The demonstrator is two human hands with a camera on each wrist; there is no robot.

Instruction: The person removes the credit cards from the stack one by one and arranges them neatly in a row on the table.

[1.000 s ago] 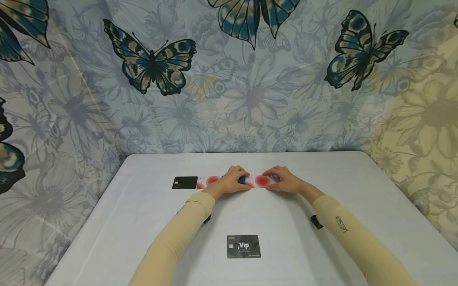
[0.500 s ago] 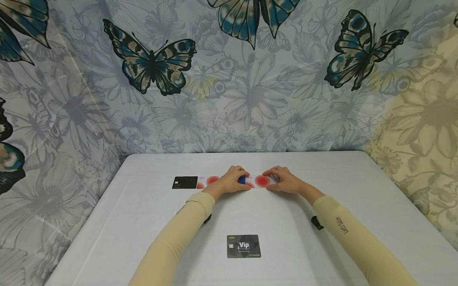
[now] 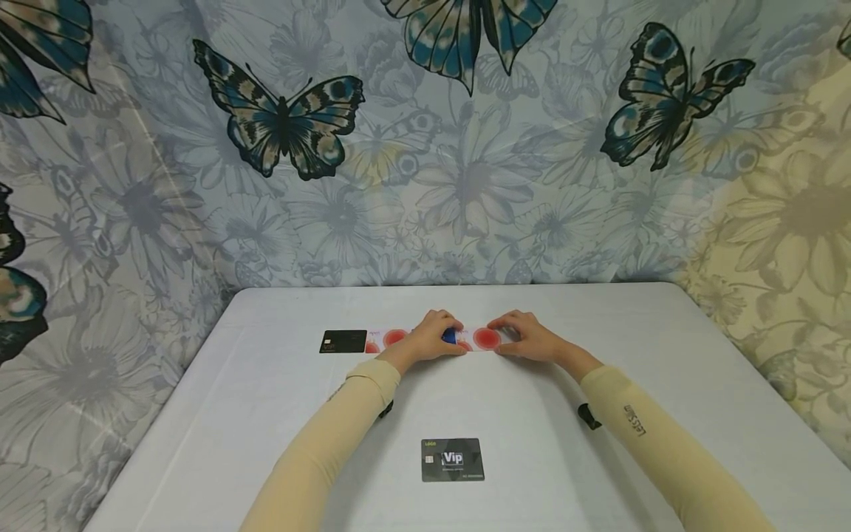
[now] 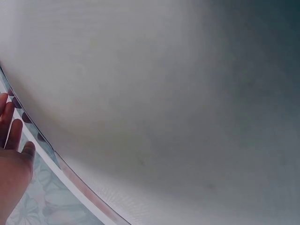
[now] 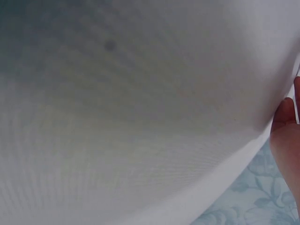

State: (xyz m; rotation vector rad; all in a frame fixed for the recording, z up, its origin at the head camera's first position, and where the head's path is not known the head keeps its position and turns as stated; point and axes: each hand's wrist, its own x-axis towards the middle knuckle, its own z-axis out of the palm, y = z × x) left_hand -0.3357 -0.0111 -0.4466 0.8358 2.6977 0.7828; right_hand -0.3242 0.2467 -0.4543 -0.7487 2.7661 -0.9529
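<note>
A row of cards lies flat across the far part of the white table. At its left end is a black card (image 3: 343, 341), followed by a white card with red circles (image 3: 394, 338). My left hand (image 3: 431, 336) arches over a blue card (image 3: 449, 336), its thumb and fingers at the near and far edges; most of that card is hidden. At the right end, my right hand (image 3: 530, 336) holds a second white card with red circles (image 3: 487, 338) between thumb and fingers. Both wrist views catch only part of each hand, the left hand (image 4: 15, 159) and the right hand (image 5: 287, 136).
A dark grey card marked "Vip" (image 3: 453, 459) lies flat on the white table (image 3: 266, 443), nearer the body and between the forearms. Behind the table's far edge hangs a butterfly-patterned wall covering (image 3: 465, 185).
</note>
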